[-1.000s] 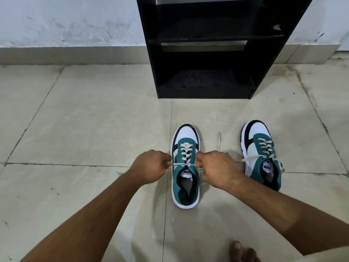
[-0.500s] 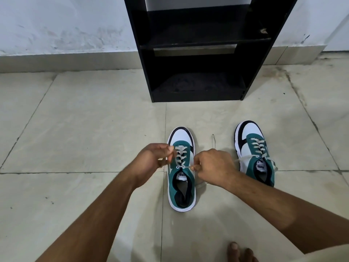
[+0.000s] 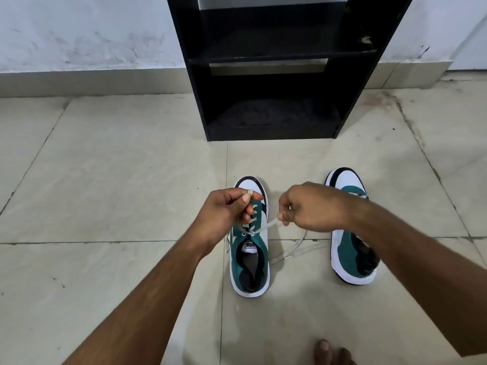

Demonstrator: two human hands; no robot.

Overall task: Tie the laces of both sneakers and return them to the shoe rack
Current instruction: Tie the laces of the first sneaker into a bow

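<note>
- Left hand (image 3: 226, 214) pinches a lace loop over the near sneaker (image 3: 250, 256), hiding its front eyelets.
- Right hand (image 3: 311, 206) pinches the other lace end (image 3: 271, 223); its forearm covers part of the second sneaker (image 3: 350, 262).
- Shoe rack (image 3: 268, 75) stands beyond, top cut off.

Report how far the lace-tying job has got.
Done: nothing finished; both green-and-white sneakers stand on the tiled floor. In hand: left hand and right hand each pinch a white lace end of the left sneaker. Left: this knot, the right sneaker, whose laces trail loose, then the black shoe rack.
</note>
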